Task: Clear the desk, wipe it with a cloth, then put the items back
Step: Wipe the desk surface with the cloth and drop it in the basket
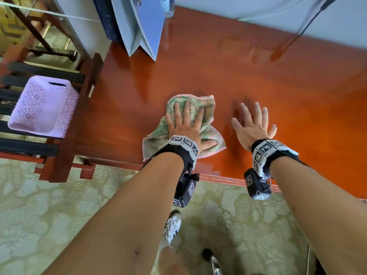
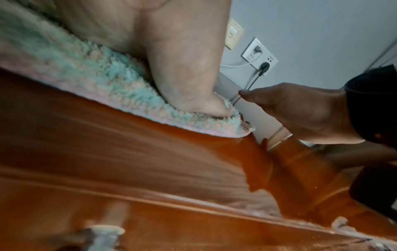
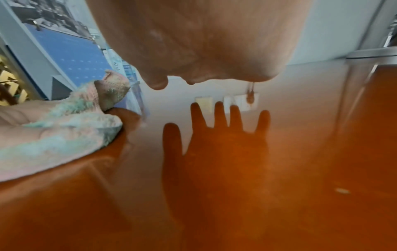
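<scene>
A fluffy green-and-pink cloth (image 1: 206, 108) lies on the glossy red-brown desk (image 1: 258, 76) near its front edge. My left hand (image 1: 185, 124) presses flat on the cloth with fingers spread; the left wrist view shows its thumb (image 2: 189, 71) pushed into the cloth (image 2: 90, 68). Just right of it my right hand (image 1: 253, 126) hovers slightly above the bare desk, fingers spread and holding nothing. The right wrist view shows that palm (image 3: 204, 42) above its dark reflection in the desk (image 3: 300, 186), with the cloth (image 3: 64, 135) at the left.
A blue-grey paper bag (image 1: 143, 26) stands at the desk's back left. A lilac perforated basket (image 1: 42, 106) sits on a slatted wooden chair (image 1: 65, 76) left of the desk. A black cable (image 1: 309, 20) runs down the wall to sockets (image 2: 259, 54). Patterned carpet (image 1: 59, 205) lies below.
</scene>
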Motion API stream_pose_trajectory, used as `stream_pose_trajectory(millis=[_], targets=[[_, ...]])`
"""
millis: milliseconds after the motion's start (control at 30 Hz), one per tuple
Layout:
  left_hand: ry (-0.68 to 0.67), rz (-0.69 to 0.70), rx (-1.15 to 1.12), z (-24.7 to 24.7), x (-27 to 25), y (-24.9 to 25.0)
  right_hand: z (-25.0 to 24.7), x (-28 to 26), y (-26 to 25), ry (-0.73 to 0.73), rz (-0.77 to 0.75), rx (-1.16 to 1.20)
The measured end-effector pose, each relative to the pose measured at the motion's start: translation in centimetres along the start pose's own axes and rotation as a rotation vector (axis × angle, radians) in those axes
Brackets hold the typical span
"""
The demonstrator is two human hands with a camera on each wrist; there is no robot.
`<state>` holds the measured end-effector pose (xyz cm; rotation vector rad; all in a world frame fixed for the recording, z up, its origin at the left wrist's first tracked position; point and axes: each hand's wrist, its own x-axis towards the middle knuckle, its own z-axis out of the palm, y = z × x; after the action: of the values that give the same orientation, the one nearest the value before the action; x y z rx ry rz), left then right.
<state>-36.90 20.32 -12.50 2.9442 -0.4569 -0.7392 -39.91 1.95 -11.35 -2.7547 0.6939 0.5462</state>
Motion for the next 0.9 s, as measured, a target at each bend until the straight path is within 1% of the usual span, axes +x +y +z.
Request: stream_pose_trajectory(millis=[200,333,433,533,700,900], targets=[[-0.025,0.092,0.042,0.7,-0.7,4.1,-0.1,-1.5,3.8,-0.016,0.061,0.038],[-0.054,0.175,0.08,1.7,-1.7,6.6,0.9,-2.8,5.2,-0.05,0.08,0.028],[-0.071,0.218,0.103,2.2,-2.3,7.5,1.5,-3.4,6.0,-0.061,0.094,0.007],[-0.095,0.227,0.116,2.3,-2.4,7.4,1.8,-3.7,6.1,-0.033,0.098,-0.004],[-0.097,0.255,0.14,2.4,-2.2,6.7,2.5,-4.3,4.5,0.041,0.049,-0.023],[-0.064,0.332,0.122,2.8,-3.3,2.2,4.1,-5.7,1.5,0.036,0.032,-0.001]])
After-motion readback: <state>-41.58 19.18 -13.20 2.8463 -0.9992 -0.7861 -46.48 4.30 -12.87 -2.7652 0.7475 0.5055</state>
